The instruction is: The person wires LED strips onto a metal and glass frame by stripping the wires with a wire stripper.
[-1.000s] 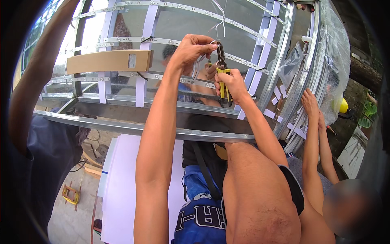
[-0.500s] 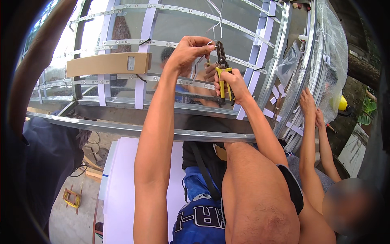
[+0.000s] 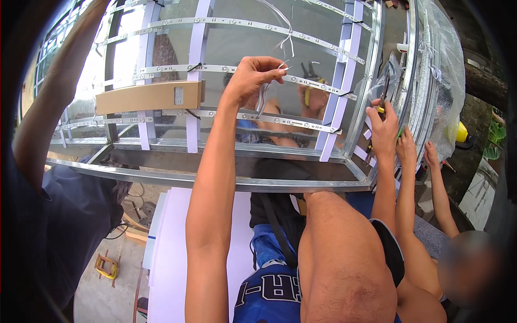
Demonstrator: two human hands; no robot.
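Observation:
Thin white wires hang down over a shiny metal panel. Their ends are pinched between the thumb and fingers of my left hand. LED strips run across the panel behind that hand. Off to the right, over the frame's side rail, my right hand is closed round wire strippers with dark jaws and yellow handles. The jaws point away from me, well apart from the wires; the handles are mostly hidden in my fingers. A reflection of the strippers and hand shows in the panel.
A long cardboard box lies across the strips at the left. The metal frame's near rail crosses in front of me. One co-worker's hands are close beside my right hand; another person's arm reaches in at the left.
My right hand has carried the wire strippers away from the wires, to the right side rail. The left hand still pinches the wire ends, in nearly the same place.

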